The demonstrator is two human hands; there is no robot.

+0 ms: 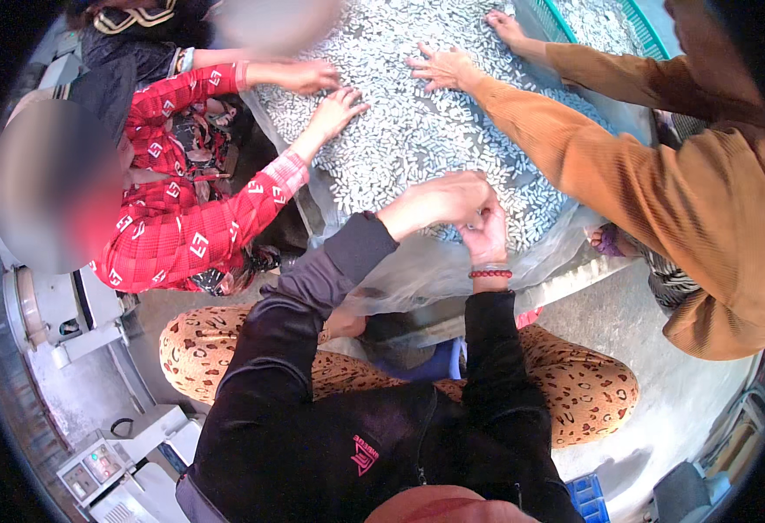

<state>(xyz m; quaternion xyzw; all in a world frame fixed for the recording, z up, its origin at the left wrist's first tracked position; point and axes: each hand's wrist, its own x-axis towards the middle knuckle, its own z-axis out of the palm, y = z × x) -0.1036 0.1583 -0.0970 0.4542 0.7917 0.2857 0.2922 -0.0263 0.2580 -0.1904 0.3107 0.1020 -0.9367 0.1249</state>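
My left hand [449, 197] and my right hand [489, 234] meet over the near edge of a table. Spread across that table is a thick layer of small, white, elongated pieces [382, 131]. The left hand is closed, its fingers bent in against the right hand's fingertips. Pinched together beneath it are the right hand's fingers; a red bead bracelet [490, 274] circles that wrist. Whatever lies between the fingers is hidden or too small to make out. Clear plastic sheeting [565, 258] hangs over the table edge just below my hands.
On the left, a person in a red patterned top [177, 235] has both hands on the pieces. Another in a brown corduroy jacket [574, 148] reaches in from the right. A green basket [652, 33] holds more pieces at the far right. Grey-white machines [73, 309] stand at left.
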